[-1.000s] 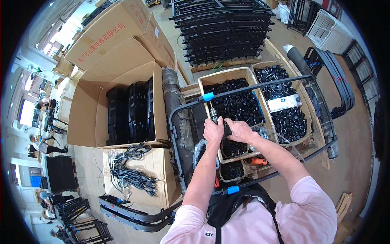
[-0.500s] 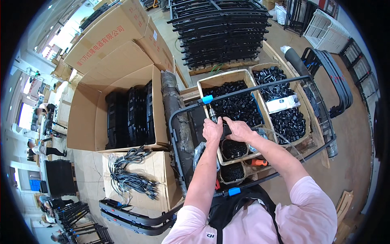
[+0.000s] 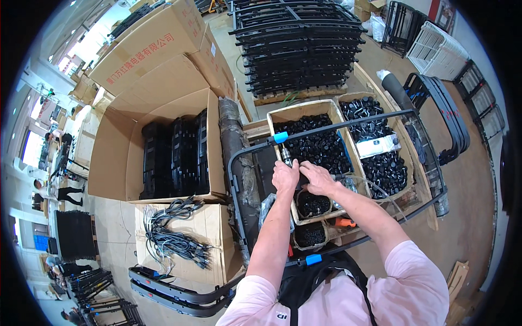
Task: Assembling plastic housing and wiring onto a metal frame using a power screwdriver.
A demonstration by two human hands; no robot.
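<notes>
A power driver (image 3: 287,156) with a metal chuck is gripped in both my hands, over the near left of a long bin of black caps (image 3: 315,140). My left hand (image 3: 285,176) is closed around the front of its body. My right hand (image 3: 319,178) is closed at its rear, where the grip is mostly hidden. The driver's tip points away from me, at a blue clip (image 3: 280,137) on a black tubular frame (image 3: 348,123). I cannot tell whether the tip touches. A second blue clip (image 3: 314,259) is on the frame's near side.
Bolts with black heads fill the right bin (image 3: 411,168), where a white box (image 3: 377,145) lies. Small bins of black parts (image 3: 311,233) stand near me. At left are a carton (image 3: 111,157) of black panels and bundled cables (image 3: 182,239). Stacked frames (image 3: 299,51) stand behind.
The view has shifted slightly. Both hands still hold the driver at the blue clip, with little visible movement.
</notes>
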